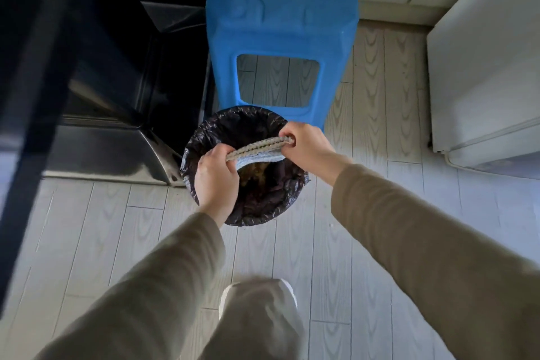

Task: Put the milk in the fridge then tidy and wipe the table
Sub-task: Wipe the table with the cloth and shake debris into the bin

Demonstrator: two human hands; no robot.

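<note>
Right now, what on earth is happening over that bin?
A person stands over a bin lined with a black bag, holding a grey-and-blue cloth stretched between both hands just above its opening. The left hand grips one end, the right hand the other. A blue plastic stool stands just behind the bin, and a white fridge is off to the right.

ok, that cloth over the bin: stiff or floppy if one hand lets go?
Probably floppy: the cloth is taut only where the left hand and right hand grip its ends, and its blue lower edge sags between. Likely light: fingers alone hold it. A released end would probably hang into the bin.
</note>
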